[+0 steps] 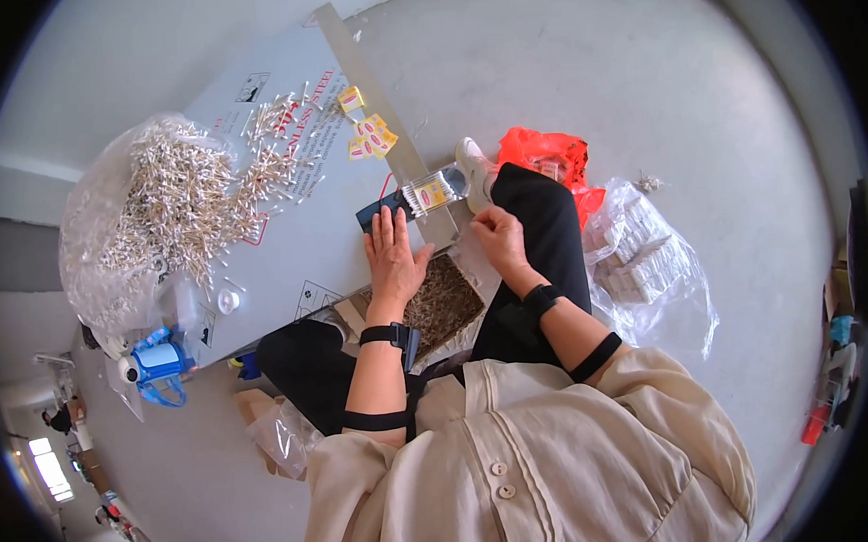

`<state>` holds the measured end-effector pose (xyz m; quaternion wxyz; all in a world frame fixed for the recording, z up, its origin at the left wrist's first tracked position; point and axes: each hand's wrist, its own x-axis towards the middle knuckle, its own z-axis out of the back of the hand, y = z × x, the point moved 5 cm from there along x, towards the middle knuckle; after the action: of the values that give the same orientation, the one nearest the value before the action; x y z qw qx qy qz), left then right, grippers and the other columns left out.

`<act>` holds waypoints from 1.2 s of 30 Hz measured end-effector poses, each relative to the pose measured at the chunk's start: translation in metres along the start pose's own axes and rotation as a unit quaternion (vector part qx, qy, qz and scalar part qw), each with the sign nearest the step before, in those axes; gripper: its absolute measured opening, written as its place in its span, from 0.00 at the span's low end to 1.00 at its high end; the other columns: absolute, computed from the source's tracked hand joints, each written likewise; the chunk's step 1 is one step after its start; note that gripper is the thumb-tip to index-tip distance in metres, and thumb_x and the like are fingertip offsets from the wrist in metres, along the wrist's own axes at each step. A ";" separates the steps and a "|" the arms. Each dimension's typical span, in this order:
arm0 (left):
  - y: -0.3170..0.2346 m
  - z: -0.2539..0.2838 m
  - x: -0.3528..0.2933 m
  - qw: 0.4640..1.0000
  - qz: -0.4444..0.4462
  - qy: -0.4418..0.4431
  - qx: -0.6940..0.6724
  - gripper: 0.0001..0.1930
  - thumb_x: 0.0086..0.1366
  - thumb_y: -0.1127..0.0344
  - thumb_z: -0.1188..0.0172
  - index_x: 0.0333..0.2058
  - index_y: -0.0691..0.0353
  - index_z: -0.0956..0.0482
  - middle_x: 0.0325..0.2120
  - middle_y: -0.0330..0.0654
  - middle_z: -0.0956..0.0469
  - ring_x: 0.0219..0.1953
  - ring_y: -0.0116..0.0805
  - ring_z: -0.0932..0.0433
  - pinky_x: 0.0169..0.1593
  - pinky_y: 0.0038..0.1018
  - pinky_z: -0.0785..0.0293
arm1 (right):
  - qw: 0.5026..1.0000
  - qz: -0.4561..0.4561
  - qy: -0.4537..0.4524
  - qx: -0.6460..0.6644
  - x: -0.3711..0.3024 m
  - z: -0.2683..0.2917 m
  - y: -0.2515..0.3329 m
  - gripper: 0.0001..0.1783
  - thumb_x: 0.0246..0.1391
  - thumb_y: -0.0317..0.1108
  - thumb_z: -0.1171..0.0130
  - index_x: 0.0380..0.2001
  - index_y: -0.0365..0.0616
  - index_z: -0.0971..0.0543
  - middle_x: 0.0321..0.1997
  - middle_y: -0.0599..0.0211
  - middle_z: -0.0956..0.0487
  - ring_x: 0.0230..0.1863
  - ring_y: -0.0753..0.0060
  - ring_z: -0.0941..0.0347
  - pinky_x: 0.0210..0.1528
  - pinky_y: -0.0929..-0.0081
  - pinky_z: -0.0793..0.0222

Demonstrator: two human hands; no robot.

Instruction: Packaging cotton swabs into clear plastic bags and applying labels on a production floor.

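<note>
My left hand (393, 258) lies flat, fingers stretched out, over a dark flat block (365, 219) near the table's edge. Just beyond its fingertips is a row of white cotton swabs (414, 199) with a yellow label card (433, 191) on top, at the mouth of a clear plastic sleeve (458, 181) that reaches past the edge. To the right of the table my right hand (501, 242) is closed, thumb and fingers pressed together. Clear film shows beside it, but what the fingers hold, if anything, is too small to make out.
A big clear bag of loose cotton swabs (178, 194) spills over the table (271, 248). Yellow cards (372, 137) lie farther off. An open box of brownish bits (443, 304) sits between my legs. To the right are a red bag (549, 152) and a bag of white packs (639, 264).
</note>
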<state>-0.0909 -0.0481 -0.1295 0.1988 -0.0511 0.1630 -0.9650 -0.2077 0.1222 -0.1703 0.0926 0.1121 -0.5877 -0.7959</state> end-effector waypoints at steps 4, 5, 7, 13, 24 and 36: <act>0.001 0.009 -0.016 0.998 -0.022 0.055 -0.031 0.42 0.58 0.58 0.35 0.67 0.60 0.46 0.69 0.53 0.51 0.71 0.51 0.53 0.70 0.47 0.58 | 0.993 0.077 0.070 -0.061 -0.025 -0.020 0.028 0.06 0.45 0.29 0.37 0.27 0.39 0.20 0.23 0.56 0.20 0.27 0.57 0.21 0.32 0.66 0.27; 0.007 0.009 -0.020 0.998 -0.024 0.049 -0.034 0.42 0.58 0.58 0.35 0.67 0.60 0.46 0.69 0.53 0.51 0.71 0.51 0.53 0.70 0.47 0.58 | 0.988 0.078 0.109 -0.073 -0.033 -0.025 0.036 0.06 0.45 0.30 0.37 0.27 0.39 0.19 0.24 0.55 0.20 0.27 0.56 0.21 0.32 0.66 0.27; 0.016 0.006 -0.025 0.995 -0.050 0.059 -0.070 0.43 0.56 0.60 0.34 0.67 0.60 0.46 0.69 0.52 0.51 0.71 0.51 0.52 0.70 0.45 0.56 | 0.976 0.094 0.185 -0.061 -0.045 -0.035 0.053 0.07 0.44 0.30 0.36 0.27 0.38 0.18 0.24 0.56 0.20 0.27 0.59 0.22 0.33 0.67 0.27; 0.049 -0.003 -0.041 0.992 -0.091 0.026 -0.087 0.43 0.53 0.62 0.32 0.66 0.61 0.44 0.70 0.51 0.52 0.71 0.51 0.53 0.70 0.44 0.54 | 0.767 0.179 0.604 0.126 -0.138 -0.041 0.210 0.06 0.52 0.25 0.39 0.34 0.35 0.20 0.31 0.63 0.20 0.35 0.76 0.25 0.40 0.76 0.30; 0.030 0.002 -0.041 0.993 -0.020 0.068 -0.098 0.43 0.56 0.60 0.33 0.67 0.57 0.46 0.71 0.47 0.54 0.72 0.47 0.56 0.71 0.44 0.57 | 0.541 0.481 0.590 0.356 -0.223 0.034 0.411 0.13 0.53 0.33 0.43 0.20 0.37 0.32 0.19 0.62 0.34 0.23 0.57 0.30 0.24 0.66 0.35; 0.053 0.023 -0.051 0.962 -0.109 -0.030 -0.249 0.29 0.55 0.67 0.33 0.57 0.60 0.29 0.63 0.51 0.35 0.66 0.47 0.39 0.66 0.39 0.42 | 0.747 0.350 0.524 0.213 -0.129 -0.041 0.329 0.09 0.51 0.22 0.45 0.36 0.36 0.20 0.36 0.64 0.18 0.37 0.62 0.20 0.42 0.69 0.26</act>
<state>-0.0211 -0.0805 -0.1268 0.0779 -0.1456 0.3859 -0.9077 -0.0672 0.0249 0.1421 0.6319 0.3146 -0.5989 -0.3782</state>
